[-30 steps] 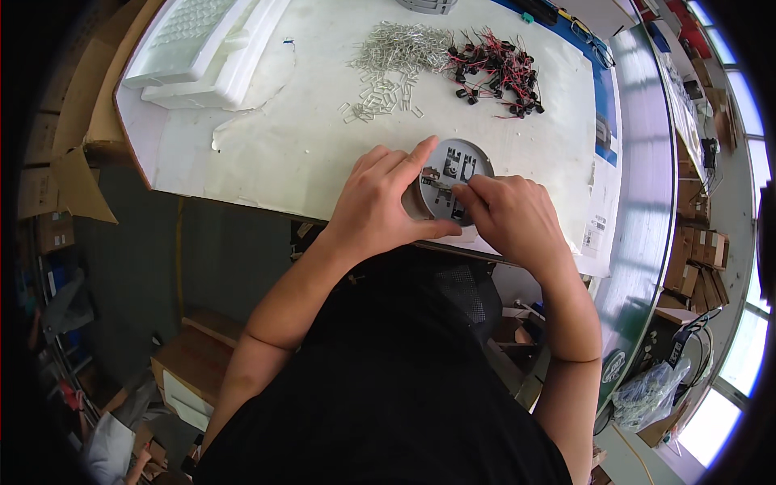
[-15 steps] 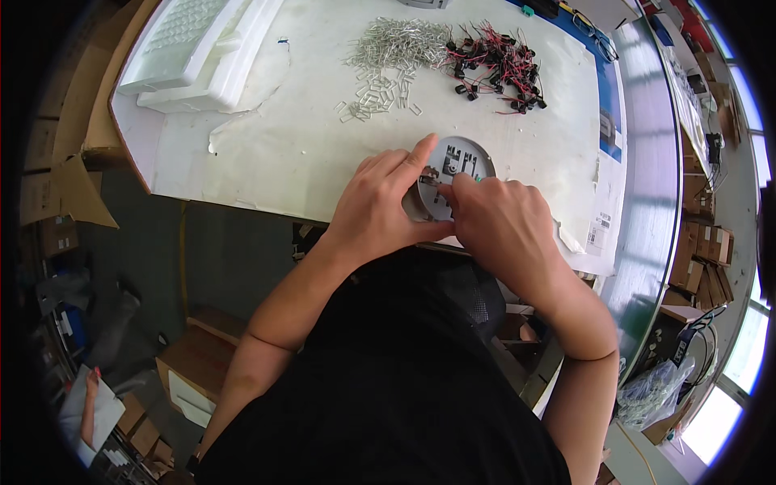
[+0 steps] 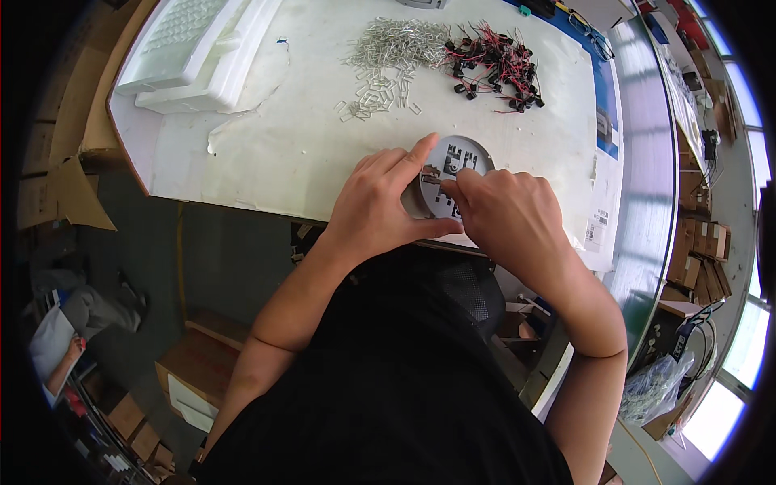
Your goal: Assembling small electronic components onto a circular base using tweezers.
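A round grey plastic base [image 3: 443, 147] with dark slots lies on the table near its front edge. My left hand [image 3: 373, 202] holds it by the left rim, index finger stretched along the far side and thumb at the near side. Over the base's right part is my right hand [image 3: 516, 212], its fingers closed in a pinch. A small brownish metal piece [image 3: 431, 175] shows in the base beside the right fingertips. What those fingers hold is mostly hidden by the hand itself.
Behind the base lie a heap of U-shaped metal pieces [image 3: 396, 48] and a tangle of black parts with red wires [image 3: 497, 65]. White foam trays [image 3: 198, 73] stand at the far left. Cardboard boxes [image 3: 198, 372] are on the floor. Another person sits at the lower left.
My right hand has shifted slightly to the right, and a green bit beside its fingers no longer shows. My left hand stays at the rim. The person at lower left has moved.
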`<state>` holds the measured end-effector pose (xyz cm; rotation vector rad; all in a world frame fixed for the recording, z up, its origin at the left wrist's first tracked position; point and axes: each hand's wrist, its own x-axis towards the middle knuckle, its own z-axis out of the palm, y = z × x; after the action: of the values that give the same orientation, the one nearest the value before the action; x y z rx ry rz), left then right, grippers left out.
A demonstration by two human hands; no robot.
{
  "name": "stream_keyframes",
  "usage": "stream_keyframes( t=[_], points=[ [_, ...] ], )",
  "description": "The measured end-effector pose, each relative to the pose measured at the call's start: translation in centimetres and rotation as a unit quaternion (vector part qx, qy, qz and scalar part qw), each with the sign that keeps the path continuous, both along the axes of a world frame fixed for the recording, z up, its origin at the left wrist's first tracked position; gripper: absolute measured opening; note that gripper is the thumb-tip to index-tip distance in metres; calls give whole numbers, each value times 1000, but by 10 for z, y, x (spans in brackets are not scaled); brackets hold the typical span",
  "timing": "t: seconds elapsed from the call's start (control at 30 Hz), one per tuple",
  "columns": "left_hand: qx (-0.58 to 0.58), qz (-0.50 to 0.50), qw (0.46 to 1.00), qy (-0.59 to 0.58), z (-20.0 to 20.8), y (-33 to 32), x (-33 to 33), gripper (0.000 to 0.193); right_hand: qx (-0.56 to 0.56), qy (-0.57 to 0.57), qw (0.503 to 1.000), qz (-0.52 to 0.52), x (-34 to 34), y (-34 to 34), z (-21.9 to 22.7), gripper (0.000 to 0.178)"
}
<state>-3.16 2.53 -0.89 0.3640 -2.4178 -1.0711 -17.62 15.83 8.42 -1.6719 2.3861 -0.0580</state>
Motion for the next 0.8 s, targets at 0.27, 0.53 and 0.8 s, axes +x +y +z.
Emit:
stream_keyframes(
  t=[0.27, 0.53, 0.8],
  points=[
    [3, 8, 1000, -10, 4, -5, 5, 110, 9, 84, 996, 36, 12, 4, -12, 27],
    [165, -108, 979, -45, 3, -24, 11, 75, -165, -33, 985, -24, -11, 37, -47, 33],
    [111, -57, 992, 26, 11, -12, -18, 25, -278, -14, 960, 13, -6, 57, -53, 51]
  ],
)
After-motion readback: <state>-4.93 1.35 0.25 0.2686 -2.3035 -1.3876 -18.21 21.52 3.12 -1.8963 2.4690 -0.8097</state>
